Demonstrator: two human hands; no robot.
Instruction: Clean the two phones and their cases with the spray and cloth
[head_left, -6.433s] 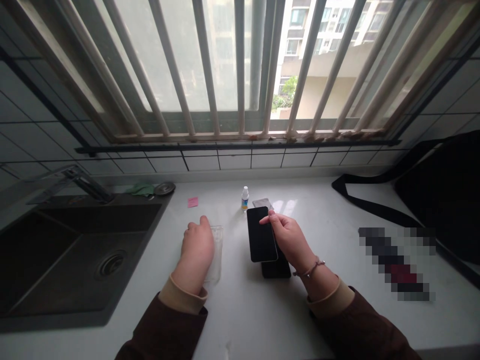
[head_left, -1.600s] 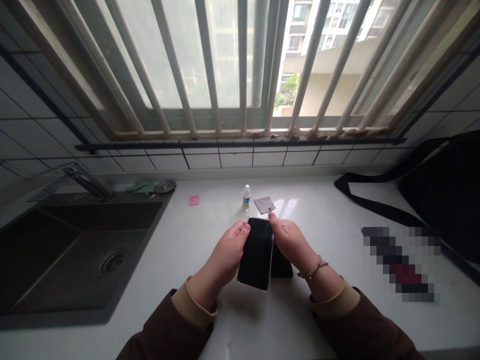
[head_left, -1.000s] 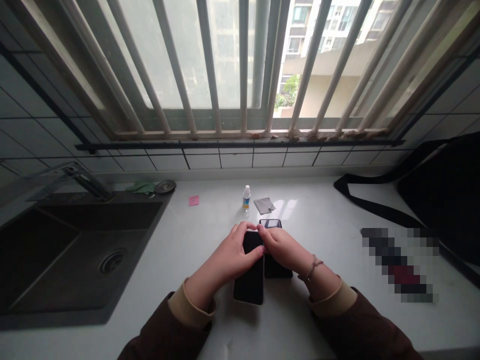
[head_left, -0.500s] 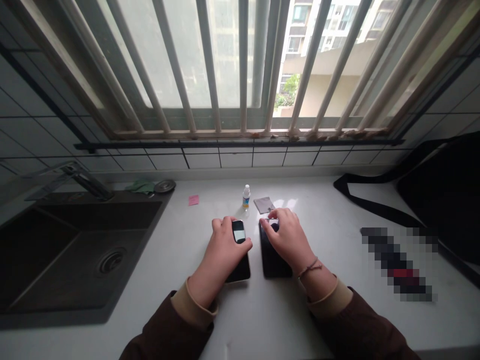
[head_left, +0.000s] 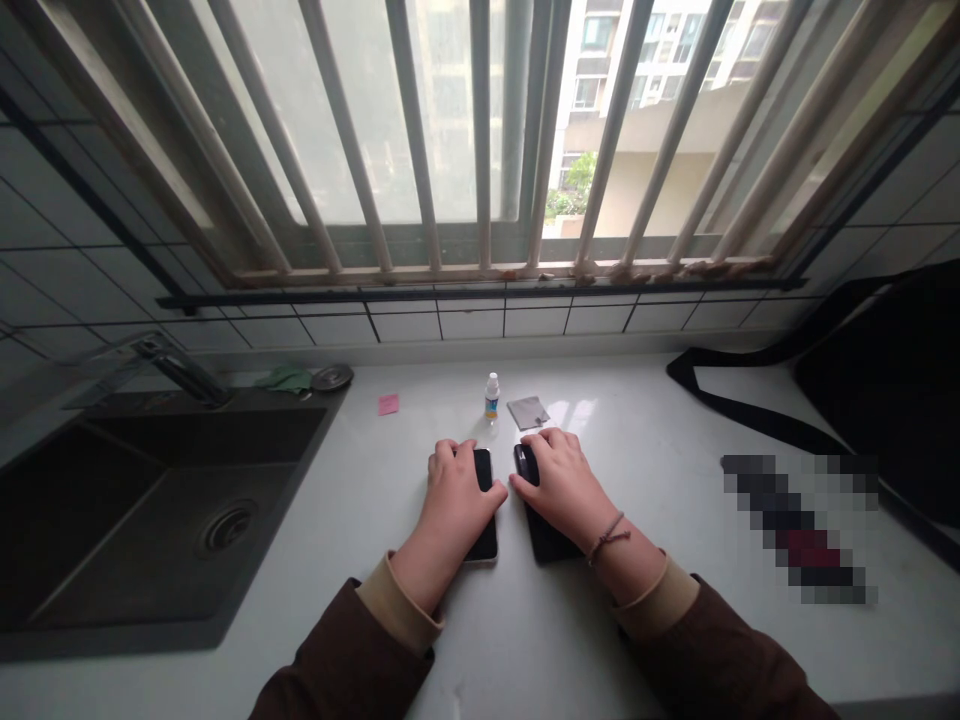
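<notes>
Left phone [head_left: 481, 545] and right phone [head_left: 550, 538] lie flat on the pale counter [head_left: 360, 640], just apart, one under each hand. Left hand [head_left: 457, 495] lies palm down across the left phone, fingers lightly curved, and right hand [head_left: 561, 485] lies the same way on the right phone. Neither hand is spread wide. Whether either is gripping or only resting cannot be told. Most of each phone is covered: the left shows a strip of dark screen beyond the fingers and its lower end below the palm, the right a dark upper corner and its lower end. Any detail under the palms is hidden.

Ahead of the hands, between them: small bottle [head_left: 491, 398], upright, white cap, blue and yellow label. Its contents and label text cannot be made out. Just right of it lies a grey square wipe [head_left: 528, 412]. Further left of the left hand: pink sticky note [head_left: 388, 404].

Well left of the left hand: dark sink [head_left: 150, 470] with a round drain [head_left: 229, 528] in its floor. Well right of the right hand: black bag [head_left: 877, 400] with its strap [head_left: 750, 400] across the counter, contents not visible. Below the bag, a patch [head_left: 799, 530] is pixelated and unreadable.
</notes>
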